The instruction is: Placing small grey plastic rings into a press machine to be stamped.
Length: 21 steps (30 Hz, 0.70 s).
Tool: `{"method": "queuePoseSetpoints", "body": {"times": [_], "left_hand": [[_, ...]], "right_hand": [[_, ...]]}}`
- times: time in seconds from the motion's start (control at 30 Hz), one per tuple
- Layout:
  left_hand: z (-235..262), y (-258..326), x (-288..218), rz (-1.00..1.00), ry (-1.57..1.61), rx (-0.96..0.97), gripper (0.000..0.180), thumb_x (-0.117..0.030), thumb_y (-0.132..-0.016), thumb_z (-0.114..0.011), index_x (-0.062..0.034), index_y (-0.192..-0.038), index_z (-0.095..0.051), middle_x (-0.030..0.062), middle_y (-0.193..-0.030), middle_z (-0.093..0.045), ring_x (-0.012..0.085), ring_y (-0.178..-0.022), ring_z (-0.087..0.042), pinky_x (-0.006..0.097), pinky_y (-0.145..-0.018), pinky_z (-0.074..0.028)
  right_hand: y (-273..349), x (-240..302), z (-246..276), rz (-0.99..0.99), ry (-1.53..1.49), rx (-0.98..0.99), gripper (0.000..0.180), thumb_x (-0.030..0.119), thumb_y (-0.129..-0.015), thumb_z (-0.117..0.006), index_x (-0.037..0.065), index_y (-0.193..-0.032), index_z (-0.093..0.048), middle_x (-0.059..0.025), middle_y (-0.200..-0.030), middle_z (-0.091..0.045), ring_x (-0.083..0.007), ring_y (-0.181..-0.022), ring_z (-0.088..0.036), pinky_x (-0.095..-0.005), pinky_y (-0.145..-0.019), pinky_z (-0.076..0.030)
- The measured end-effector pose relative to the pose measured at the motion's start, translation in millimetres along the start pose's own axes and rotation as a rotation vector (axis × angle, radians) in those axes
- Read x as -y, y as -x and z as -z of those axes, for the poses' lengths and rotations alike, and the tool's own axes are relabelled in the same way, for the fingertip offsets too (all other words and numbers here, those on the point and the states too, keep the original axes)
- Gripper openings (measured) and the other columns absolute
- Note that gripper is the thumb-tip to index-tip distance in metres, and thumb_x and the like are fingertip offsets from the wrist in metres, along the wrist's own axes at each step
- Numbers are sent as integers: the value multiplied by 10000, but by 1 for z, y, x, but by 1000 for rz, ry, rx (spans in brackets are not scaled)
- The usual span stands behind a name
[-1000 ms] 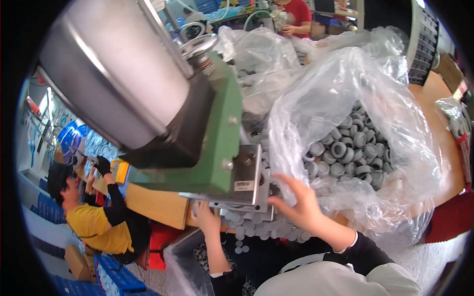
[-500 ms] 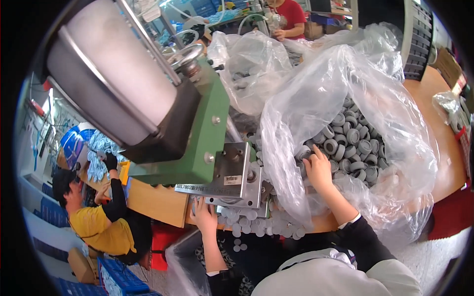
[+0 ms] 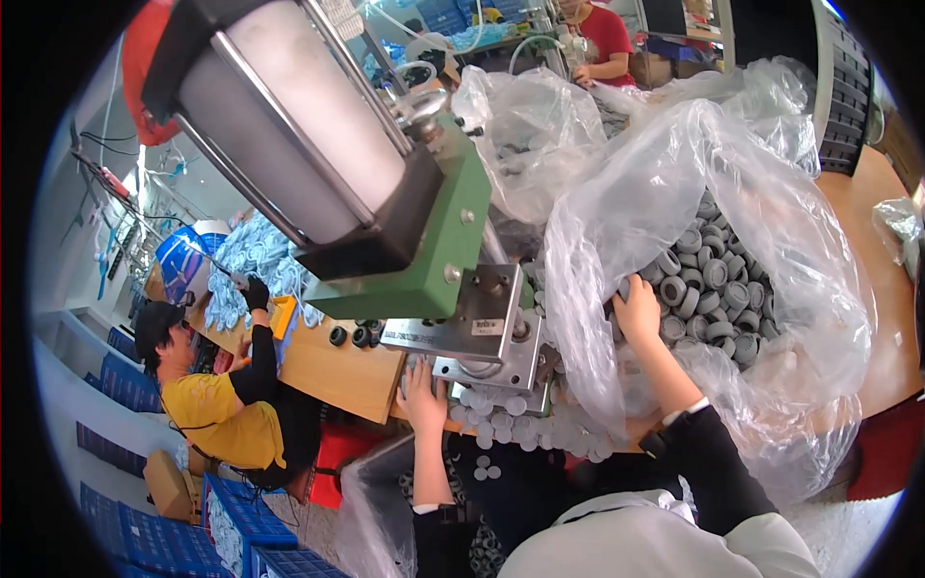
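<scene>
My left hand (image 3: 422, 400) is at the left front of a green-framed press (image 3: 438, 260), fingers stretched out beside its lower metal plate (image 3: 487, 371). Whatever its fingertips touch is hidden. My right hand (image 3: 638, 313) is at the left side of a pile of grey rubbery rings (image 3: 713, 275) inside a large clear plastic bag (image 3: 602, 231). Its fingers are bent together, and something dark shows at the fingertips, too small to name. Translucent round discs (image 3: 520, 429) lie heaped along the table edge before the press.
A second clear bag (image 3: 530, 125) stands behind. Black rings (image 3: 361, 335) lie on the table (image 3: 337, 376) left of the press. At the left a person in a yellow shirt (image 3: 217, 405) works near light-blue parts (image 3: 255, 255); another in red (image 3: 605, 43) is at the back.
My view has shifted, so things sit further right. My right hand has drawn to the left side of the ring pile, fingers more bent. My left hand stays by the press plate.
</scene>
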<state>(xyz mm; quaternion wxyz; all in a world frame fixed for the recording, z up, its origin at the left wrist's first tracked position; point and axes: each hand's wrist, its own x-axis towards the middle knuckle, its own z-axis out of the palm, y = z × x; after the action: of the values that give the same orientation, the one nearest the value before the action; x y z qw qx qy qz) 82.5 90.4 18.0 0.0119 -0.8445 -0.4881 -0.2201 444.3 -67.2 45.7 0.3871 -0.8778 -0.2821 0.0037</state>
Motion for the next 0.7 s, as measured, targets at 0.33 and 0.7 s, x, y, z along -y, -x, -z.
{"method": "queuePoseSetpoints", "body": {"times": [0.33, 0.7], "left_hand": [[21, 1, -3, -7, -2, 65, 477, -249, -766, -642, -92, -1210, -564, 38, -1284, -542, 246, -1211, -458, 511, -903, -322], [60, 4, -97, -242, 651, -353, 565, -269, -666, -727, -28, -1140, -535, 154, -1105, -558, 376, -971, -521, 440, -811, -396]], "right_hand": [[56, -26, 68, 83, -449, 51, 403, 44, -777, -607, 57, -1164, -496, -179, -1046, -588, -312, -983, -573, -348, -876, -429], [74, -3, 107, -223, -748, 171, 516, 123, -872, -564, 97, -1366, -416, -15, -1067, -433, -89, -902, -412, -231, -800, -374]]}}
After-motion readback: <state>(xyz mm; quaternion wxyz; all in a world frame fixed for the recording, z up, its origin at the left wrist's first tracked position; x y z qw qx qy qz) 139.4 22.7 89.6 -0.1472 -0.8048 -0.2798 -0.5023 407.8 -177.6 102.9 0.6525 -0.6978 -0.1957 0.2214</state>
